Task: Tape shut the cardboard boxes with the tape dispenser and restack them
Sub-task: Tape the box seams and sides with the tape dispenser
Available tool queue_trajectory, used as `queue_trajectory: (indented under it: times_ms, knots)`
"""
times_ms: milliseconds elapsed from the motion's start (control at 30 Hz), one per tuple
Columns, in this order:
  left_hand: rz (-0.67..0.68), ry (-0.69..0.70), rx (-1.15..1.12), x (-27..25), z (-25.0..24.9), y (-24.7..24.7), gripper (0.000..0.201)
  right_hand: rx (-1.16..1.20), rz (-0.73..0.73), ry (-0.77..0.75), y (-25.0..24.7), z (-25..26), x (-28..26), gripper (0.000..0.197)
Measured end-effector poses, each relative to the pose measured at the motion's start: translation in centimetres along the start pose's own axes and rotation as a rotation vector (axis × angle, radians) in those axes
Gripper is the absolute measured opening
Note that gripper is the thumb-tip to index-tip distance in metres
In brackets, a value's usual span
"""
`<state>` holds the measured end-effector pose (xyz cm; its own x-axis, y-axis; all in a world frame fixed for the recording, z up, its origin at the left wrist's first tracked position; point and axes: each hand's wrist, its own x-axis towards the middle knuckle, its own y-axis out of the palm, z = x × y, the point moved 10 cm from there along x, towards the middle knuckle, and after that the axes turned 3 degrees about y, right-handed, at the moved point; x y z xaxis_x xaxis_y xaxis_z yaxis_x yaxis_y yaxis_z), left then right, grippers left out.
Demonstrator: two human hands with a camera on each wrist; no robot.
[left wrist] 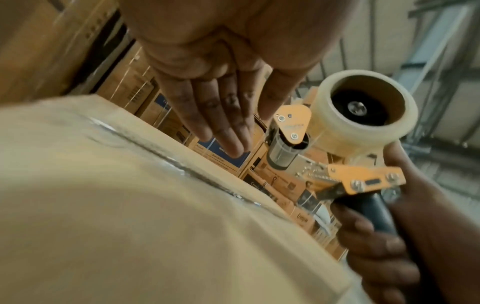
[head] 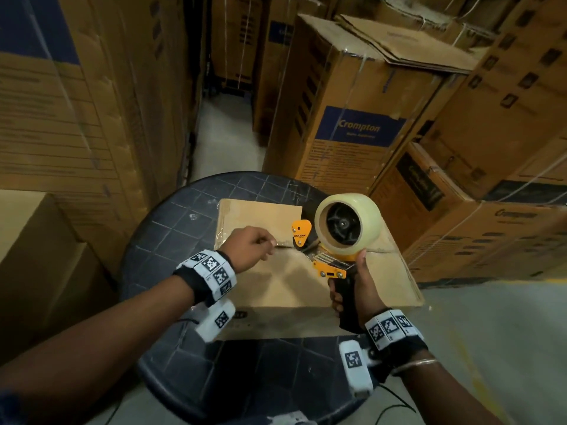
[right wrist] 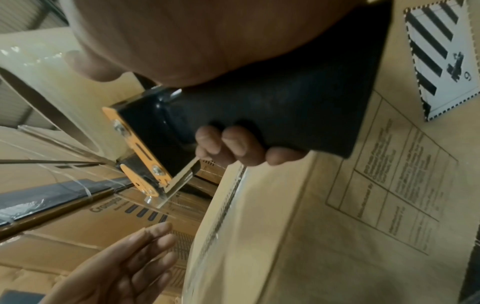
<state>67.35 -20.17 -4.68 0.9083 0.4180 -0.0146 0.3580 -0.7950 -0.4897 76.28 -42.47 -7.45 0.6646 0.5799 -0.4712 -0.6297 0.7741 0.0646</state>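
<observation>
The right hand (head: 352, 289) grasps the tape dispenser (head: 334, 237) by its handle, above the cardboard box (head: 276, 280) on the round table (head: 171, 228). The left hand (head: 250, 248) hovers released beside it — fingers straight. Stacked cartons (head: 352, 118) crowd close beyond both hands.

A flat brown cardboard box (head: 285, 280) lies on a dark round table, clear tape along part of its centre seam. The orange-and-black tape dispenser (head: 333, 240), carrying a clear roll, stands tilted over that seam.
</observation>
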Motion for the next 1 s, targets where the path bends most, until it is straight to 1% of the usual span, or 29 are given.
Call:
queue_trajectory:
  times_ms: [100,167,233,300,400,467,567,667,833,900,1000]
  knots:
    - [0.013,-0.180,-0.302,2.0,0.2,1.9,0.022,-0.018,-0.020,-0.001,-1.1,0.6,-0.2,0.104]
    - [0.075,-0.319,-0.500,2.7,0.0,4.0,0.031,-0.023,-0.028,0.001,-2.2,0.9,-0.1,0.106]
    - [0.146,-0.419,-0.611,3.2,-0.9,6.1,0.031,-0.015,-0.034,0.007,-3.3,1.4,0.0,0.108]
    - [0.190,-0.475,-0.700,3.9,-1.7,7.8,0.033,0.003,-0.033,0.012,-4.5,1.9,0.2,0.109]
    - [0.227,-0.514,-0.824,5.4,-3.4,10.3,0.034,0.013,-0.035,0.004,-6.5,2.9,0.7,0.109]
    - [0.228,-0.527,-0.906,6.5,-4.7,11.9,0.034,0.010,-0.042,0.001,-8.0,3.5,0.9,0.108]
    - [0.224,-0.533,-0.988,8.0,-6.7,14.2,0.035,0.010,-0.080,0.008,-10.8,4.3,1.5,0.102]
    - [0.217,-0.539,-1.042,9.4,-8.2,16.3,0.029,0.015,-0.088,-0.009,-13.2,5.2,2.2,0.096]
    - [0.197,-0.571,-1.113,11.9,-9.8,19.5,0.015,0.058,-0.073,0.023,-17.0,5.8,3.8,0.095]
    - [0.181,-0.604,-1.136,12.9,-9.9,20.6,0.019,0.064,-0.070,0.032,-18.3,5.9,4.3,0.095]
    - [0.191,-0.637,-1.154,14.5,-10.3,22.1,0.041,0.074,-0.076,0.056,-20.1,5.9,5.0,0.094]
